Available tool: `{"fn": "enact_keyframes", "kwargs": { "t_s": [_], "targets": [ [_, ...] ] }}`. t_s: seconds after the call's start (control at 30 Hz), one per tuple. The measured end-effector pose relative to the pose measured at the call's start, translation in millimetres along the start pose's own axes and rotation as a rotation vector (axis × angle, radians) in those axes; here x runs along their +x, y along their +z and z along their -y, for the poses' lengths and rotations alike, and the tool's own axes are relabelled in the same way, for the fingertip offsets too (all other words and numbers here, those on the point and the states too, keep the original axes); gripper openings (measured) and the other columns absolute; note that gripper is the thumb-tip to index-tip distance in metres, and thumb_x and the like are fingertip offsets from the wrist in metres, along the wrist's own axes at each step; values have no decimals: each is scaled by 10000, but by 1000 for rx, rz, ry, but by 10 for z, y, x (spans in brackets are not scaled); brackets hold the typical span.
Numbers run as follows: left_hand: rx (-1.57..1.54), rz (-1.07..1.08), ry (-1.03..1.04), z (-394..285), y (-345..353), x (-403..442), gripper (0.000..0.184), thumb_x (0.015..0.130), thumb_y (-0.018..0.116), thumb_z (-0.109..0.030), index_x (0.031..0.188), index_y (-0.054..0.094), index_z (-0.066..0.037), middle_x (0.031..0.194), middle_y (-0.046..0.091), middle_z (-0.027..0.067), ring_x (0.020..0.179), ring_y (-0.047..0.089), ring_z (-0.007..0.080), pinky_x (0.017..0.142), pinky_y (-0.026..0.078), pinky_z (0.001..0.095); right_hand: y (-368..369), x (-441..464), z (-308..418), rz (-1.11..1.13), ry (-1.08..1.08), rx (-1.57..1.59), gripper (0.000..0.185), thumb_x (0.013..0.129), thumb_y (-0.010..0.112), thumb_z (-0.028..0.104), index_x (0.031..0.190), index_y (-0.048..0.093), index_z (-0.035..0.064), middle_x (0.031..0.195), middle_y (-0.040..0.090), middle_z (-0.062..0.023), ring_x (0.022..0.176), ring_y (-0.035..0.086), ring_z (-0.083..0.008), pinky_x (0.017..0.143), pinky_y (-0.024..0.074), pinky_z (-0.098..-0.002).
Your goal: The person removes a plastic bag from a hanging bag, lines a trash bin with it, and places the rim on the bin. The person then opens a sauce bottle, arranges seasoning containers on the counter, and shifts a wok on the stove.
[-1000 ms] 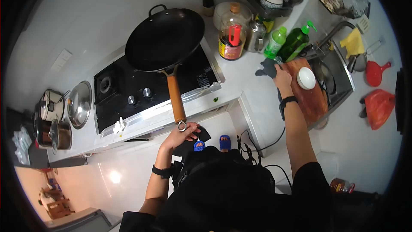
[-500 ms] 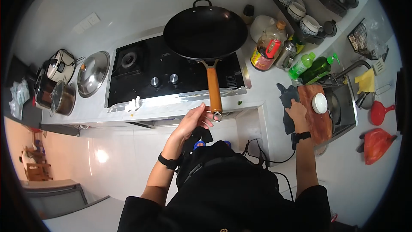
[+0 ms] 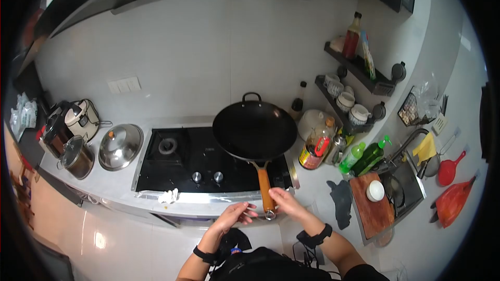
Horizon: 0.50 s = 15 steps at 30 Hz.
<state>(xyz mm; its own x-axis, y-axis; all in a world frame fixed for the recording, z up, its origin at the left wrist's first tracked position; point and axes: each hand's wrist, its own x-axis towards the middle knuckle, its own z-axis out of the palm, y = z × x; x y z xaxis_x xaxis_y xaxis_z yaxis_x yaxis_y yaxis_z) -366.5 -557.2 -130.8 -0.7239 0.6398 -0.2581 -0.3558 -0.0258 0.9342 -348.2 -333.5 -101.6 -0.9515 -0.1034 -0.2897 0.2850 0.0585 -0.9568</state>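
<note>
A black wok (image 3: 254, 130) sits over the right burner of the gas stove (image 3: 177, 169). Its wooden handle (image 3: 264, 190) points toward me and ends in a metal ring. Just left of the handle's end, my left hand (image 3: 237, 216) hovers with fingers loosely apart and nothing in it. On the other side is my right hand (image 3: 289, 204), its fingers stretched out close to the handle. Whether those fingertips touch the wood I cannot tell. Both wrists wear black bands.
A domed steel lid (image 3: 121, 147) and a steel pot (image 3: 77, 158) stand on the left. Crumpled tissue (image 3: 168, 196) lies on the stove's front edge. To the right are a sauce jug (image 3: 314, 148), a dark cloth (image 3: 340, 205), and a cutting board (image 3: 371, 208) bearing a white bowl (image 3: 375, 191) beside the sink.
My right hand has left the dark cloth and come across to the wok's handle. The view has tilted upward, showing more wall and the range hood. My left hand stays near the handle.
</note>
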Motion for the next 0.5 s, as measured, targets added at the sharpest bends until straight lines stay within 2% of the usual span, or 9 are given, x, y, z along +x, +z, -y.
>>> {"fn": "enact_keyframes", "kwargs": {
  "t_s": [0.03,0.1,0.13,0.2,0.23,0.33,0.37,0.43,0.5],
  "targets": [
    [-24,-5,5,-18,-14,-39,445,972,381,-364,1154,546,7,958,655,96,738,618,110,645,491,209,53,64,-69,60,41,87,402,920,498,407,1082,481,40,887,615,-93,721,620,-152,563,523,-269],
    [-27,-3,33,29,-85,-60,432,968,403,-354,1158,544,6,961,654,97,741,619,114,654,497,215,258,-10,44,10,87,287,318,899,561,336,1021,482,52,868,611,-98,714,617,-159,560,523,-269],
    [-48,-7,37,52,-116,-76,398,961,425,-357,1138,566,-29,958,657,67,732,604,101,667,481,216,299,-19,66,12,79,278,318,899,561,336,1021,482,52,868,611,-98,714,617,-159,560,523,-269],
    [-37,-14,38,42,-152,-86,392,961,426,-352,1134,569,-30,957,657,66,738,603,100,669,481,215,353,5,104,14,206,568,244,857,619,231,992,500,66,806,588,-62,676,598,-142,520,489,-245],
    [-25,-20,23,29,-169,-104,387,962,426,-347,1129,572,-30,956,657,65,743,603,99,671,480,214,365,42,75,22,203,561,244,857,619,231,992,500,66,806,588,-62,676,598,-142,520,489,-245],
    [-12,-40,10,-34,-200,-106,390,956,440,-345,1134,565,-22,952,656,66,718,608,97,650,483,209,280,255,-137,195,250,850,119,838,611,129,920,533,92,732,566,-27,582,576,-114,479,472,-218],
    [6,-42,-1,-7,-181,-129,402,954,443,-352,1137,561,-14,955,656,68,708,615,94,637,486,204,292,242,-116,194,292,885,105,840,621,142,880,536,94,663,554,-3,518,554,-103,451,465,-226],
    [-18,-33,35,30,-175,-123,397,947,454,-361,1126,570,-27,946,658,55,681,603,81,624,469,195,357,258,-61,138,364,889,206,852,634,203,720,507,108,572,529,18,438,518,-85,392,439,-210],
    [8,-37,44,-61,-137,-176,388,948,454,-357,1125,572,-33,938,659,50,682,595,72,620,456,192,385,241,-30,130,335,811,235,841,651,220,706,494,109,544,513,20,410,497,-74,369,410,-200]
  ]
}}
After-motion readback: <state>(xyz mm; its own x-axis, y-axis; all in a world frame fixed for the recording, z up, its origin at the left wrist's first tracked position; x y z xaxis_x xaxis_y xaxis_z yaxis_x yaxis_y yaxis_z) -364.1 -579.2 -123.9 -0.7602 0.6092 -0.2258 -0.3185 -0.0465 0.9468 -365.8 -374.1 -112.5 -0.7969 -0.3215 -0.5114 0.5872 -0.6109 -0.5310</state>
